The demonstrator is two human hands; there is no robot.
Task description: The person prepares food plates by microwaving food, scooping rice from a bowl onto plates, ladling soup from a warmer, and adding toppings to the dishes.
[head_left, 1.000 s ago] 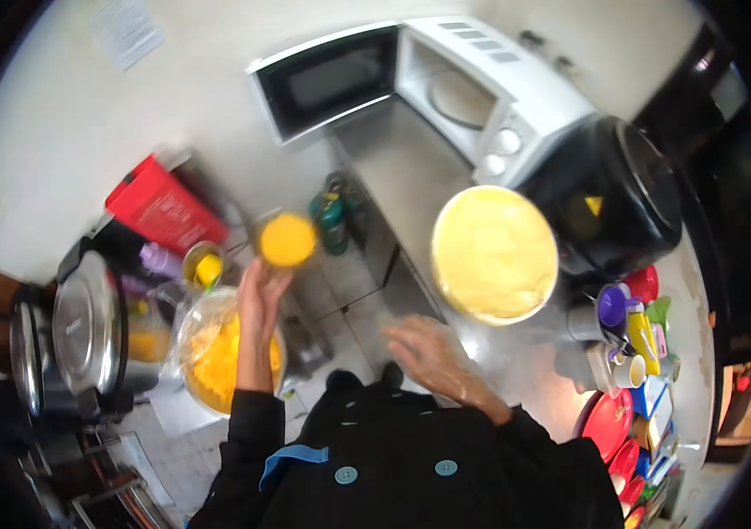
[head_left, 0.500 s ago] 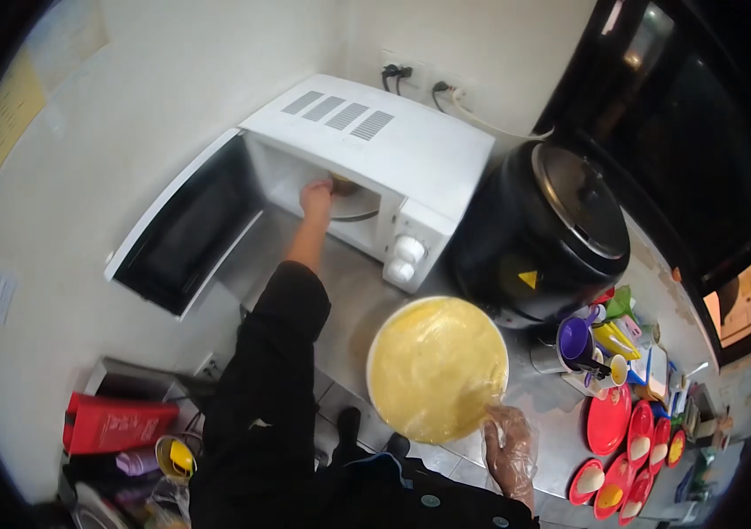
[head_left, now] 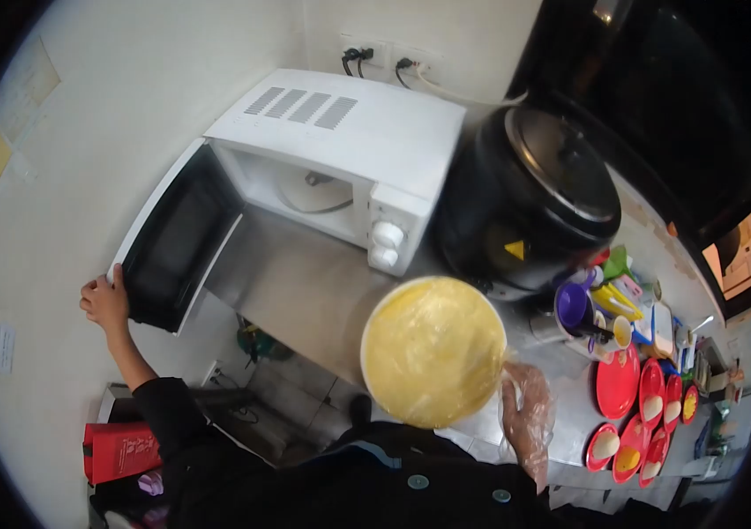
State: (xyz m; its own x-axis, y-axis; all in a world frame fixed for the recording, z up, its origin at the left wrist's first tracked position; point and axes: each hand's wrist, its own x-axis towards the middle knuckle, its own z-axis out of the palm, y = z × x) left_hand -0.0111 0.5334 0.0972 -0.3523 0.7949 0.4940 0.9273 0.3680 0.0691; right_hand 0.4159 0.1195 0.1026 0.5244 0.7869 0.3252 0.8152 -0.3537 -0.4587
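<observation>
Past the bench [head_left: 278,264] corner, left hand [head_left: 105,301] grips microwave door [head_left: 179,238], likely light, stiff; outer edge suits; right hand [head_left: 529,413]: grip unclear.

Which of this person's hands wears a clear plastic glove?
The right hand, with shiny, wrinkled film around it; the left hand, at the open microwave door, is bare.

The left hand [head_left: 105,302] grips the open microwave door [head_left: 179,236], the gloved right hand [head_left: 527,411] beside a yellow-topped tub [head_left: 433,353].
</observation>
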